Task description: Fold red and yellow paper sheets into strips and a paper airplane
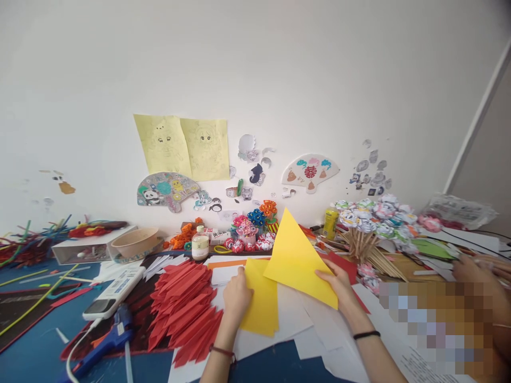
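Note:
My left hand (pixel 236 298) presses flat on a yellow paper sheet (pixel 261 306) lying on white papers on the table. My right hand (pixel 338 284) grips the lower edge of the sheet's folded-up part, a yellow triangular flap (pixel 293 255) that stands raised and tilted with its tip pointing up. A pile of folded red paper pieces (pixel 183 308) lies just left of my left hand.
A blue glue gun (pixel 107 340) and a white remote (pixel 115 292) lie at the left. A small bottle (pixel 200 243), paper flowers (pixel 255 229), a yellow glue bottle (pixel 330 222) and paper flowers on sticks (pixel 371 223) stand along the back. Another person's hand (pixel 475 271) is at the right.

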The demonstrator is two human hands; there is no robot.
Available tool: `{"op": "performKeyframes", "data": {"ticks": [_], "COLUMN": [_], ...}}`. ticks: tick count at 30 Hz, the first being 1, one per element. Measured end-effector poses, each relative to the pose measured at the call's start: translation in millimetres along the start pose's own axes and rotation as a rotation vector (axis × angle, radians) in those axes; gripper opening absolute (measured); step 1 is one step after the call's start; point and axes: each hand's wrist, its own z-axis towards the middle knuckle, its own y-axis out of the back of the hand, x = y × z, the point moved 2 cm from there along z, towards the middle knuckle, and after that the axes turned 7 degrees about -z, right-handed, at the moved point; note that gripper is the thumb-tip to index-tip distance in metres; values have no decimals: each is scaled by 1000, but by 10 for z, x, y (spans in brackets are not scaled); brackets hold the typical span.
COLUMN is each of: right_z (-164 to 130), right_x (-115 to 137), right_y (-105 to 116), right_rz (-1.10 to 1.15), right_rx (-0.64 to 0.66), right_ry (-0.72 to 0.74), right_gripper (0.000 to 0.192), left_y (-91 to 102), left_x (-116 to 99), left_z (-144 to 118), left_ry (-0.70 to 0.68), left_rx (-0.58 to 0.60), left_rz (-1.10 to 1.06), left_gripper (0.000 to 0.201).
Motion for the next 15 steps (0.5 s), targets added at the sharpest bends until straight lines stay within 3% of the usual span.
{"op": "performKeyframes", "data": {"ticks": [10, 15], "right_z": [-1, -14], "right_x": [5, 16], "right_y": [-12, -13], "right_rz": [17, -3], "right_rx": [26, 20], "right_ry": [-8, -13], "right_gripper": [51, 51], "left_y": [68, 110], "left_x": [-32, -50], "left_z": [-54, -64], "left_ry": [-10, 30], "left_rx": [-65, -25], "left_rz": [36, -12], "left_gripper": [56, 58]}}
